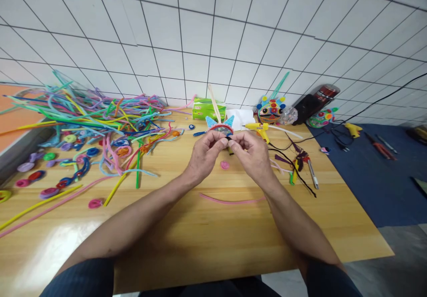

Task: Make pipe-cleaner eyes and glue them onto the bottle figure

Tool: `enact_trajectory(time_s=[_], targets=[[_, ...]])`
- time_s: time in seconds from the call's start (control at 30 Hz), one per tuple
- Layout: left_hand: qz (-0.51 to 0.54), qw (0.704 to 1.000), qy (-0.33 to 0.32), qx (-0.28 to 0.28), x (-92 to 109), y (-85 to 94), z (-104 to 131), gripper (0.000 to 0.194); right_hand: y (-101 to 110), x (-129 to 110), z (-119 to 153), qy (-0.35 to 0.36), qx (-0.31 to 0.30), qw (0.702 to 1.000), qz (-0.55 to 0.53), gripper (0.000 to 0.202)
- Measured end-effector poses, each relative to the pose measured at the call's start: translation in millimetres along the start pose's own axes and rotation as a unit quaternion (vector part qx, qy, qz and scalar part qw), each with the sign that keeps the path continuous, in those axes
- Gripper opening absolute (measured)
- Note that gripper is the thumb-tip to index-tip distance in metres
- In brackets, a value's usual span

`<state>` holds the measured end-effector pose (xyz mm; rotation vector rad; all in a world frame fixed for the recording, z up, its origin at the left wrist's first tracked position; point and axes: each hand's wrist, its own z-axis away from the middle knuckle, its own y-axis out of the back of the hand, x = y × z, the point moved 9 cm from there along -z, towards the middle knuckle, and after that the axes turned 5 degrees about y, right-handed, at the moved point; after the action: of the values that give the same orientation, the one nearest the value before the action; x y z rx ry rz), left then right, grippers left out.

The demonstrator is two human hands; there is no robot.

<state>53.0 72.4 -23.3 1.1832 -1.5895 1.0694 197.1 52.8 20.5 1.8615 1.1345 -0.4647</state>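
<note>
My left hand [207, 154] and my right hand [249, 155] meet over the middle of the table, thumbs and fingers of both pinched together. A small dark bit shows between the fingertips, too small to name. Just beyond them is a craft piece with light-blue pointed ears [228, 121] and a red curved edge, its lower part hidden by my hands. A pink coil [224, 165] lies on the table below my fingers. Closer to me, a pink pipe cleaner [230, 200] stretches between my forearms.
Tangled pipe cleaners [90, 110] and several coloured coils cover the left side. A green tissue pack [208, 109] and a finished colourful head [271, 110] stand by the wall. Right of my hands lie a yellow glue gun [260, 130], a black cord and a marker [312, 174].
</note>
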Motion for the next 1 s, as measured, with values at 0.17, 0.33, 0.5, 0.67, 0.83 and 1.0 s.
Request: enact_trajectory(time_s=[0.17,0.33,0.5,0.67,0.83,1.0], targets=[[-0.121,0.989,-0.068,-0.051,12,-3.5,-4,0.012,5,-6,0,0.043,-0.008,0.997,0.06,0.01],[-0.304,0.923,-0.219,-0.083,41,-8.4,1,0.012,0,-26,5,0.153,-0.023,0.967,0.203,0.017],[-0.221,0.963,-0.149,-0.038,32,1.0,-2,0.009,5,-20,1,0.096,-0.006,0.988,0.118,0.011],[-0.045,0.998,-0.039,-0.001,9,3.5,-3,0.022,4,-6,-1,0.016,0.005,0.999,0.034,0.01],[0.082,0.996,0.027,0.026,-8,0.7,0,0.037,-9,9,3,-0.059,-0.007,0.996,-0.058,0.013],[0.135,0.989,0.055,0.025,-19,-2.9,3,0.037,-12,11,5,-0.078,0.007,0.99,-0.117,0.013]])
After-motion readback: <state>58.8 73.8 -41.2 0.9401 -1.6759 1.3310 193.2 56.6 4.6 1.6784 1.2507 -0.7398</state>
